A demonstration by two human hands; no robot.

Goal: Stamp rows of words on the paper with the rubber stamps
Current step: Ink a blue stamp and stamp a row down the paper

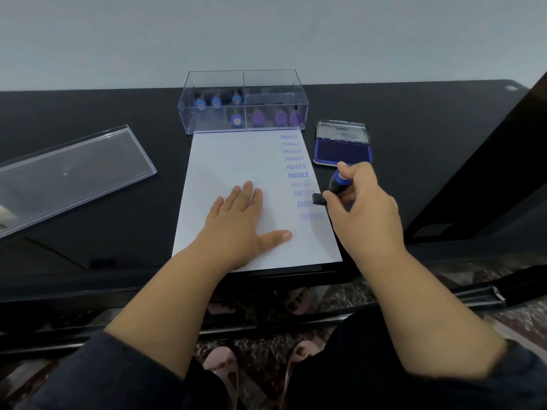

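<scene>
Two hands are working at the paper (236, 161), our landmark on the black table (88, 220). We are pressing our left hand (236, 220) flat on its middle, fingers straight and spread. We are gripping a blue-handled stamp (336, 184) in our right hand (361, 208), fingers curled round it, at its right edge beside the AMENDED prints (307, 204). FRAGILE prints (293, 158) are running above. An open ink pad (342, 150) is lying right of it; a clear stamp box (242, 102) is touching its far edge; a clear lid (68, 173) is lying left.
</scene>
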